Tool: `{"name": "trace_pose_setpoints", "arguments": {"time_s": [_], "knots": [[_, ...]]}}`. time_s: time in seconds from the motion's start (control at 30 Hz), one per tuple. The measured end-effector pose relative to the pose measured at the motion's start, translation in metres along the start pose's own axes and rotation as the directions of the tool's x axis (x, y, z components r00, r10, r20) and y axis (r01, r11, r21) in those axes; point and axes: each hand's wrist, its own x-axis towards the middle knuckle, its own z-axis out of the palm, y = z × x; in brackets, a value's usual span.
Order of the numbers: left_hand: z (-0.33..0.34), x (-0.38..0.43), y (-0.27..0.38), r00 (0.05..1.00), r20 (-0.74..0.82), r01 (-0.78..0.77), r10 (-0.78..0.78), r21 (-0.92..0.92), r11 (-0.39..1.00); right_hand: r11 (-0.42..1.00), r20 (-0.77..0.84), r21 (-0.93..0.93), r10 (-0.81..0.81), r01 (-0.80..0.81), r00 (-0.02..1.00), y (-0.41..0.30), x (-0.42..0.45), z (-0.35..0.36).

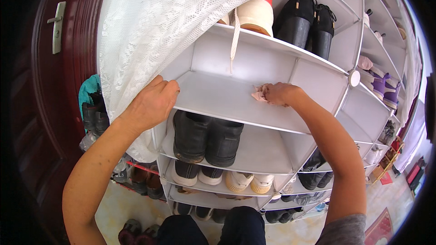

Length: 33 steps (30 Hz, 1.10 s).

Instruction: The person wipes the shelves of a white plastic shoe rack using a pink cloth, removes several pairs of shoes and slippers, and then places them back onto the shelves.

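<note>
My right hand [281, 94] presses a crumpled pale pink cloth [260, 93] onto a white shelf panel [218, 92] of a cube shoe rack. At the rack's left side, my left hand [153, 103] is closed on the edge of a white lace curtain [146, 30], which hangs across the upper left compartments. Above the wiped panel, a white shoelace [234, 41] dangles from a cream sneaker [255, 15]. Directly below it, a pair of black leather shoes [207, 139] stands in the lower compartment.
Black ankle boots [303, 23] stand on the upper shelf. White-soled shoes [250, 181] fill a lower row. A round white connector [354, 78] sticks out at the rack's corner. Left are a dark red door [47, 85] and a small shoe rack [143, 166]. Shoes [136, 233] lie on the floor.
</note>
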Motion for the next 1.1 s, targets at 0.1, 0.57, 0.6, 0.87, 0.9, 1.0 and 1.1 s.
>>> {"name": "trace_pose_setpoints", "arguments": {"time_s": [0.1, 0.57, 0.6, 0.87, 0.9, 1.0, 1.1], "knots": [[0.0, -0.004, -0.002, 1.0, -0.005, -0.007, 0.007, -0.002, 1.0, 0.991, 0.159, 0.085, 0.085, -0.099, 0.984, -0.001, -0.038, -0.023], [0.001, -0.005, 0.001, 0.997, -0.071, -0.035, 0.033, -0.027, 0.999, 0.939, -0.083, 0.303, -0.143, 0.161, 0.986, 0.015, -0.148, -0.02], [0.001, -0.005, 0.001, 0.999, -0.05, -0.02, 0.019, -0.022, 1.0, 0.938, -0.075, 0.308, -0.145, 0.162, 0.986, 0.018, -0.15, -0.018], [-0.001, 0.001, 0.006, 0.998, -0.064, -0.019, 0.023, 0.065, 0.998, 0.569, -0.513, 0.589, -0.286, 0.574, 0.809, 0.04, -0.19, 0.021], [-0.002, -0.001, 0.006, 0.999, -0.051, -0.007, 0.01, 0.062, 0.998, 0.542, -0.588, 0.53, -0.318, 0.652, 0.743, 0.041, -0.194, 0.034], [0.0, 0.003, 0.008, 0.999, -0.035, 0.003, -0.001, 0.081, 0.997, 0.62, -0.657, 0.474, -0.223, 0.625, 0.72, 0.028, -0.209, 0.079], [-0.002, -0.002, 0.006, 1.0, 0.004, 0.027, -0.027, 0.088, 0.996, 0.697, -0.643, 0.48, -0.134, 0.533, 0.754, -0.012, -0.204, 0.117]]}}
